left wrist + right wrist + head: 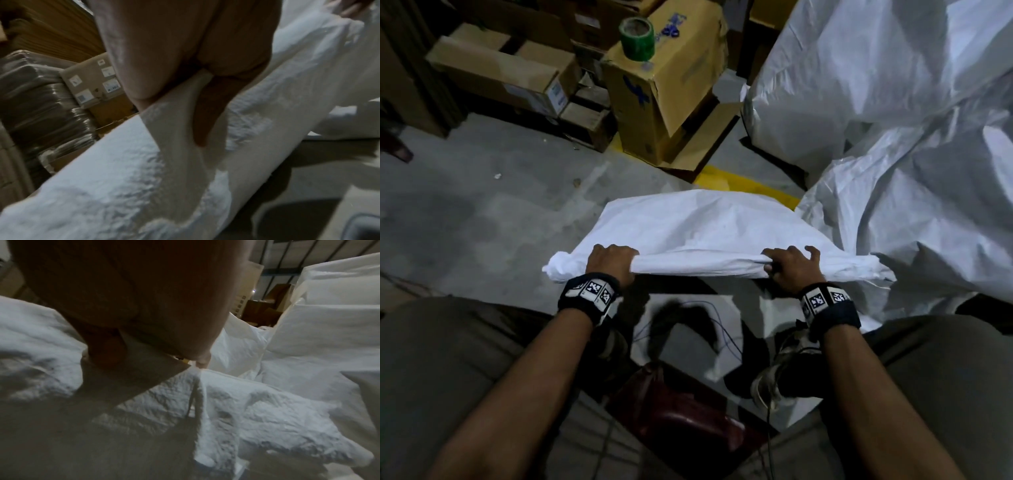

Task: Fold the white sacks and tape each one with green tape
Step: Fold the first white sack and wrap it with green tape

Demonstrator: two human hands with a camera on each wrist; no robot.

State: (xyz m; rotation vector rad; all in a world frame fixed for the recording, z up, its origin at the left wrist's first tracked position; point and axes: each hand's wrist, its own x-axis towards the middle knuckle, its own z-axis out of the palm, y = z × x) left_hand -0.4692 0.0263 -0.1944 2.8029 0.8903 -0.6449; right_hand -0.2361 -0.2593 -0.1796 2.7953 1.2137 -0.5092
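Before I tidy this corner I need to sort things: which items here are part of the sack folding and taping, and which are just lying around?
Part of the job:
- white sack, its near edge gripped by left hand and right hand
- green tape roll, on a box
- heap of unfolded white sacks

Lying about:
- cardboard boxes
- thin wires on the floor

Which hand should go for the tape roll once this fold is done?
Left, probably. The green tape roll sits on the tan cardboard box, ahead and left of centre, nearer the left hand. The right hand could stay pinning the folded white woven sack; both grip its near edge.
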